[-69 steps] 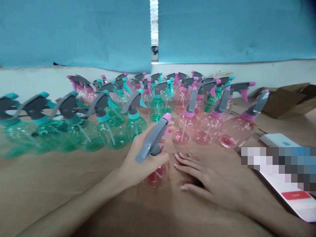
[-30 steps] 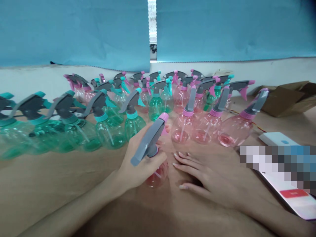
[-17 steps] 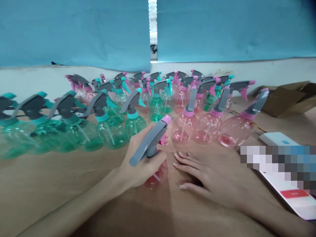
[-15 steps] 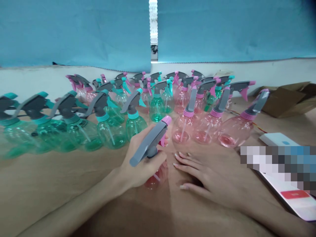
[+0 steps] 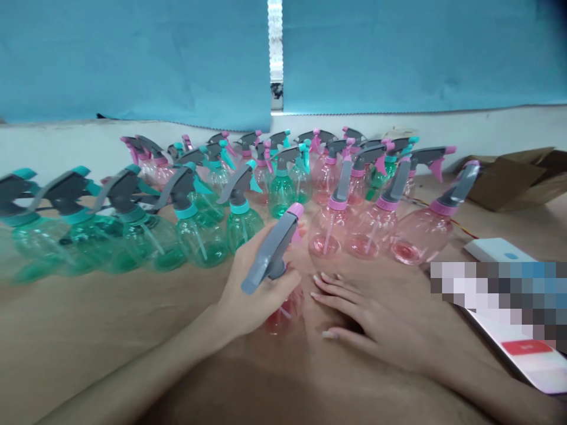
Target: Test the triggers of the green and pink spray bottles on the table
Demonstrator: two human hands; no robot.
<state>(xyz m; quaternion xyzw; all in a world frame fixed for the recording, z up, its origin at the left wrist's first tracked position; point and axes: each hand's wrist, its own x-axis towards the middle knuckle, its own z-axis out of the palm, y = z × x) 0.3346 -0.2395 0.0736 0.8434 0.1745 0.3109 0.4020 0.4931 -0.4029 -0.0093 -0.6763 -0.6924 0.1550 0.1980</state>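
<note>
My left hand (image 5: 252,283) is wrapped round a pink spray bottle (image 5: 282,316) with a grey head and pink nozzle, near the middle of the table. Its trigger is partly hidden by my fingers. Just to the right, my right hand (image 5: 354,301) rests on the tabletop with fingers stretched out, holding nothing. Beyond the hands, a row of pink spray bottles (image 5: 370,233) stands on the right. A row of green spray bottles (image 5: 201,239) with turquoise collars lines the left side.
More pink and green spray bottles (image 5: 282,189) crowd the back, before a white wall (image 5: 57,144) with blue sheeting above. At the right are a brown cardboard box (image 5: 509,183), a white box (image 5: 500,251) and a partly blurred-out flat device (image 5: 538,372). A thin wire runs behind the white box.
The pink spray bottle in my left hand has turned slightly, its head now more upright in view, and shifted a little to the right. My right hand has stayed in place.
</note>
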